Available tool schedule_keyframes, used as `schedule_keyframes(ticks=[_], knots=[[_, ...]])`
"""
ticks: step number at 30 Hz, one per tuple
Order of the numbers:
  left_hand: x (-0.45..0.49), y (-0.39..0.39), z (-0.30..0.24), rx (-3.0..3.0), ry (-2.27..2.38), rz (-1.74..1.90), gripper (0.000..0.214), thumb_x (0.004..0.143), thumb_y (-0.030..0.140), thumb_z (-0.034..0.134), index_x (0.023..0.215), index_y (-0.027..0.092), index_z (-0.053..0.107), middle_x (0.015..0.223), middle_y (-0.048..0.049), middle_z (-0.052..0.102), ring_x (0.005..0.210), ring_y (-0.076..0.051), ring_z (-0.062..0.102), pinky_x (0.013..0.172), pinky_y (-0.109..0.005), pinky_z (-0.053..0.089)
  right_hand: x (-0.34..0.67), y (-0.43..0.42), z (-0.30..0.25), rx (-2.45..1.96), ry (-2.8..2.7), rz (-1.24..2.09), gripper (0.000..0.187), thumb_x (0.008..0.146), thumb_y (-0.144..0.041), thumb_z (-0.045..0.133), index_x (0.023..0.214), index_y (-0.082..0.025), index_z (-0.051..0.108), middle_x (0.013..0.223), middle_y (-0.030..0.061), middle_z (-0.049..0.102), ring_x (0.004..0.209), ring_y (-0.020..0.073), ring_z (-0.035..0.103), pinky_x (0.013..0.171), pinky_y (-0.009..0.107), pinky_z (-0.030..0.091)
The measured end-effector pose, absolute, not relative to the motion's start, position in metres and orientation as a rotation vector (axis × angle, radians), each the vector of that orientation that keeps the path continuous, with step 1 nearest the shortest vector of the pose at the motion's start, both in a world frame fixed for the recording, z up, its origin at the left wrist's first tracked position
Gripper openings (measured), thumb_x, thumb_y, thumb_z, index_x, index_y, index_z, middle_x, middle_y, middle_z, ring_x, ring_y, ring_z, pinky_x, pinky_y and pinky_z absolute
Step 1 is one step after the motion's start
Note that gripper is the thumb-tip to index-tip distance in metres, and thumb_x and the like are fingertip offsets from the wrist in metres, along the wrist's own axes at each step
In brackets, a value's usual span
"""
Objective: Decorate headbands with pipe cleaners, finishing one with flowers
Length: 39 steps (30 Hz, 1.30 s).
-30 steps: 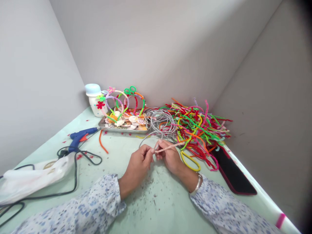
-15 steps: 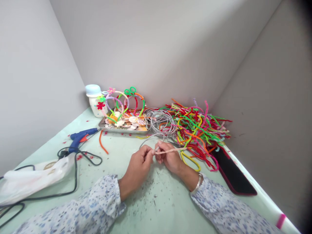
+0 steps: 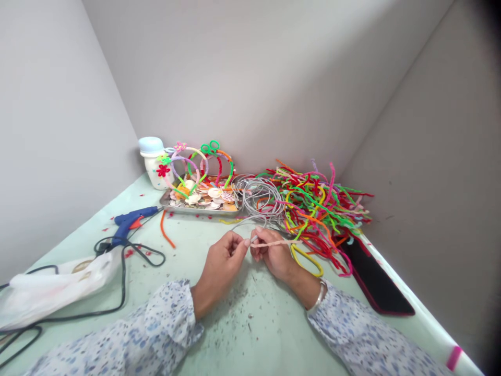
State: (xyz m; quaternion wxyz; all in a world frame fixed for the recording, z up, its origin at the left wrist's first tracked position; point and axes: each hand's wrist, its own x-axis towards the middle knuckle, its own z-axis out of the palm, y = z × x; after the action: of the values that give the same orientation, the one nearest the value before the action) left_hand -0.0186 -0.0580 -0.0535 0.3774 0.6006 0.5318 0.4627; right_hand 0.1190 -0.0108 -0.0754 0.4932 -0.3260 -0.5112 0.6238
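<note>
My left hand [image 3: 227, 261] and my right hand [image 3: 274, 254] meet fingertip to fingertip above the table. Between them runs a short stretch of grey wire [image 3: 254, 238], which leads back toward a coil of grey wire [image 3: 263, 197]. A pale pink pipe cleaner [image 3: 276, 243] has one end at my left thumb and finger, and its free length lies across the right fingers, pointing right. Both hands are closed in a pinch. How the pipe cleaner sits on the wire is partly hidden by the fingers.
A metal tray [image 3: 203, 211] holds shells and decorated pipe-cleaner hoops [image 3: 190, 172], beside a white jar [image 3: 154, 164]. Colourful pipe cleaners [image 3: 321, 203] are heaped at right, near a black flat object [image 3: 376, 279]. A blue glue gun [image 3: 131, 222], its cord and a plastic bag [image 3: 66, 284] lie left.
Both hands stay nearly in place at the wire. The free length of the pale pink pipe cleaner has shifted slightly, and the whole view has moved a little.
</note>
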Motion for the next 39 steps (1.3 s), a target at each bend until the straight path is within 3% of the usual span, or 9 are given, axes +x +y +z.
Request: schedule_keyframes(ticks=[11,19,31,39], knots=[[-0.019,-0.049,-0.047,1.676,1.329,1.224,0.023,0.088,0.033,0.045,0.071,0.019,0.054,0.057,0.0041,0.052,0.055,-0.013,0.046,0.056,-0.023,0.034,0.120,-0.015,-0.069,-0.760,-1.320,1.603,0.025,0.079,-0.038,0.061,0.065,-0.017,0.055,0.054,-0.0033,0.052,0.048,0.0101,0.046,0.051,0.023,0.037],[-0.019,-0.044,-0.048,1.576,1.216,1.251,0.022,0.088,0.033,0.045,0.073,0.019,0.052,0.067,0.0015,0.060,0.064,-0.014,0.053,0.062,-0.024,0.039,0.118,-0.015,-0.068,-0.733,-1.236,1.620,0.011,0.078,-0.028,0.060,0.077,-0.018,0.057,0.056,-0.0039,0.053,0.052,0.0106,0.047,0.053,0.023,0.036],[-0.024,-0.044,-0.053,1.452,1.169,1.222,0.027,0.090,0.037,0.043,0.072,0.018,0.051,0.062,0.0032,0.053,0.059,-0.011,0.048,0.054,-0.021,0.033,0.115,-0.016,-0.064,-0.817,-1.279,1.594,0.012,0.072,-0.022,0.064,0.081,-0.019,0.056,0.056,-0.0050,0.055,0.050,0.0112,0.051,0.050,0.023,0.037],[-0.026,-0.045,-0.054,1.342,1.062,1.228,0.007,0.090,0.028,0.043,0.093,0.022,0.047,0.067,0.0051,0.053,0.057,-0.009,0.044,0.054,-0.019,0.035,0.116,-0.012,-0.064,-0.870,-1.335,1.565,0.013,0.074,-0.027,0.067,0.082,-0.018,0.061,0.062,-0.0026,0.058,0.054,0.0115,0.054,0.055,0.025,0.042]])
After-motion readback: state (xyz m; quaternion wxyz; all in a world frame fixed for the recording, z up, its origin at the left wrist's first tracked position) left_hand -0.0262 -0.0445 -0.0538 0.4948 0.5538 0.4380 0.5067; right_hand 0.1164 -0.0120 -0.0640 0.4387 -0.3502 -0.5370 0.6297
